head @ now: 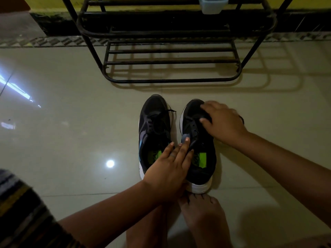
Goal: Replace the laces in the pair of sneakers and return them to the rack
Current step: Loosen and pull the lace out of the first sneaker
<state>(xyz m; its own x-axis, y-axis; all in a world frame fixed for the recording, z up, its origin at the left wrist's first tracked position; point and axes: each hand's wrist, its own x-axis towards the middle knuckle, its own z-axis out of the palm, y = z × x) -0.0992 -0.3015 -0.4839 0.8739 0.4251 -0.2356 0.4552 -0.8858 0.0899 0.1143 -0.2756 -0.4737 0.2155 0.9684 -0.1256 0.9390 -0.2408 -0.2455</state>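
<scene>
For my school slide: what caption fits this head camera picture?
Both hands on the right sneaker, beside its pair, before the rack.

Two black sneakers stand side by side on the tiled floor [71,122]: the left sneaker [154,126] and the right sneaker [198,158], each with one bright green insole label showing, so two labels in all. Two hands are in view, the left hand [168,169] and the right hand [223,122]; the left hand wears one ring [172,155]. One bare foot [202,213] shows near the bottom edge. One black metal shoe rack [172,51] stands at the floor's far edge, with two barred shelves visible. One pale blue container [213,4] sits on the rack.
</scene>
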